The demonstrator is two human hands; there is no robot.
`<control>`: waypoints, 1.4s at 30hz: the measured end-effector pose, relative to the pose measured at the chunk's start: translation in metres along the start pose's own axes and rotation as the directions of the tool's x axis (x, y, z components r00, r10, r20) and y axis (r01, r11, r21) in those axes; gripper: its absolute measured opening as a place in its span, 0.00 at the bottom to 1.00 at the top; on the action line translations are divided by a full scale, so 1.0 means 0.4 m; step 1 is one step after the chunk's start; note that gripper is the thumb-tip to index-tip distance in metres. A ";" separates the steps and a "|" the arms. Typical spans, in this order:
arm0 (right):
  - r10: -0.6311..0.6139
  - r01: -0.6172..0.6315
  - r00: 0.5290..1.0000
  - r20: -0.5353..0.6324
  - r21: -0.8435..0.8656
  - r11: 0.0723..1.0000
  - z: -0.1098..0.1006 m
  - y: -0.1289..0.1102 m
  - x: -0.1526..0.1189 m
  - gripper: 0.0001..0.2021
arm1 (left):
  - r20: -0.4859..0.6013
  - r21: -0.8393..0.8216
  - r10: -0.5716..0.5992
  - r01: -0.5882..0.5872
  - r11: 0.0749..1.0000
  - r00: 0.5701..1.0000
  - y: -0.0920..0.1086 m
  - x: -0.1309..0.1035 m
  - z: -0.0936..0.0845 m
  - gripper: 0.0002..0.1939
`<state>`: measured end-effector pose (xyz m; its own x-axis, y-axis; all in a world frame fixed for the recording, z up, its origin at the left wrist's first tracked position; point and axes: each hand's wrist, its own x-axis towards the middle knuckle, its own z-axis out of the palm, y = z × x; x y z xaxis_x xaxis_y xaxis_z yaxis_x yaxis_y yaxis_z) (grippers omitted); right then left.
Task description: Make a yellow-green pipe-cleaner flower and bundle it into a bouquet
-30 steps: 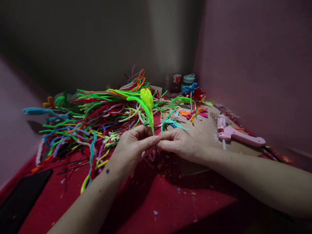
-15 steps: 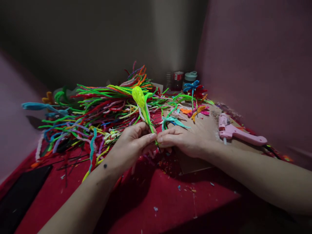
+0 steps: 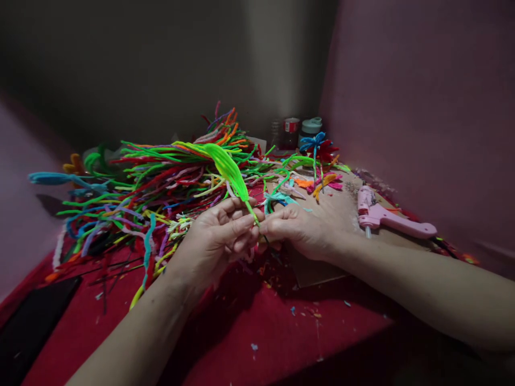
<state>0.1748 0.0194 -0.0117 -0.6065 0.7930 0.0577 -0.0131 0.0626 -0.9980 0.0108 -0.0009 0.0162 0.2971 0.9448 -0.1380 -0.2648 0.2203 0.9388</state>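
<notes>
My left hand (image 3: 217,236) and my right hand (image 3: 300,230) meet at the middle of the red table (image 3: 281,327). Between their fingertips they pinch the thin stem of a lime-green pipe-cleaner flower (image 3: 229,171), which leans up and to the left over a big heap of coloured pipe cleaners (image 3: 148,187). The fingers of my left hand are partly spread under the stem. The yellow bud cannot be made out now; only the green leaf shape shows.
A pink glue gun (image 3: 386,214) lies on a brown cardboard sheet (image 3: 341,209) at the right. Finished small pipe-cleaner flowers (image 3: 317,161) and two jars (image 3: 301,131) stand at the back. A dark flat object (image 3: 32,327) lies at the front left. Scraps litter the cloth.
The green flower has turned and tipped further to the left, so the yellow bud no longer shows. My left fingers have spread a little; both hands stay in place.
</notes>
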 end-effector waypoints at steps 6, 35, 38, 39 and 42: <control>0.031 -0.035 0.999 -0.031 -0.111 0.993 0.005 0.000 -0.003 0.09 | -0.052 0.181 0.007 0.003 0.983 0.999 -0.011 -0.002 0.004 0.11; 0.062 -0.080 0.981 0.182 0.092 0.993 0.012 0.001 -0.002 0.10 | 0.261 0.013 -0.019 0.016 1.000 0.965 0.014 0.006 -0.041 0.16; 0.039 -0.045 0.995 0.089 0.066 0.997 0.010 0.000 -0.001 0.10 | 0.185 0.003 -0.006 0.006 1.000 0.983 0.011 0.008 -0.037 0.17; 0.020 -0.023 0.997 0.070 0.048 0.999 0.008 0.001 -0.001 0.10 | 0.152 0.014 -0.021 0.019 1.000 0.988 0.010 0.008 -0.034 0.16; -0.023 0.022 0.999 0.040 0.014 1.000 0.005 0.002 -0.002 0.10 | 0.069 0.109 -0.049 0.042 0.993 0.996 0.004 0.005 -0.026 0.11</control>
<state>0.1737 0.0178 -0.0125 -0.6378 0.7662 0.0792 -0.0374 0.0720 -0.9967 0.0016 0.0040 0.0142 0.3725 0.9138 -0.1620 -0.1509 0.2319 0.9610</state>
